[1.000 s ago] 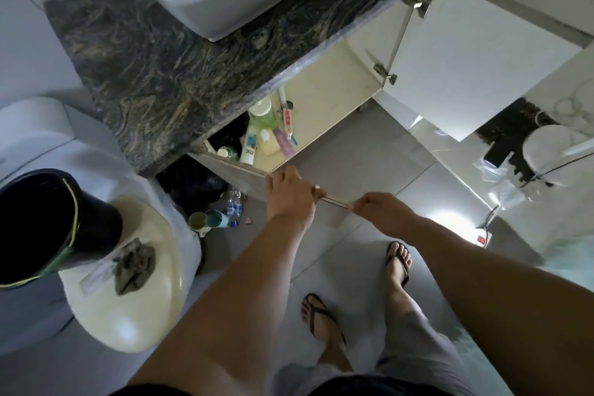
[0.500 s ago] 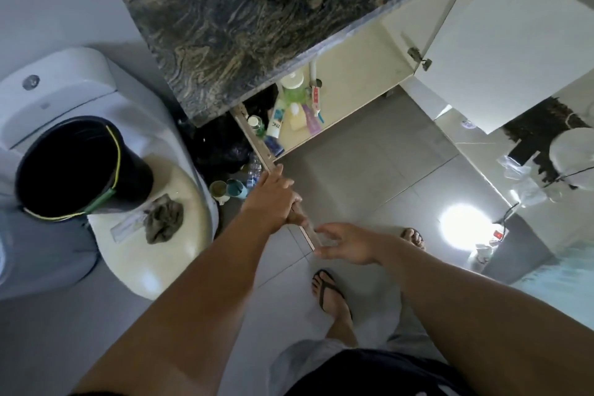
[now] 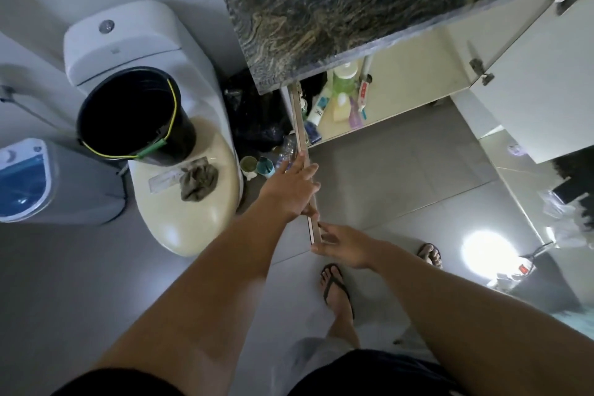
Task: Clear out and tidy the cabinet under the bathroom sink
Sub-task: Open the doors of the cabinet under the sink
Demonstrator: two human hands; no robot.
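We've swung the left cabinet door fully open, edge-on to us now. Left hand clamps its top edge, right hand rests loose at the corner. Toiletries on the cabinet floor are now reachable.

White toilet with closed cream lid; black bucket with yellow-green handle stands on it, a crumpled grey rag beside. Grey bin with blue panel at left. Bright lamp glares on floor, right.
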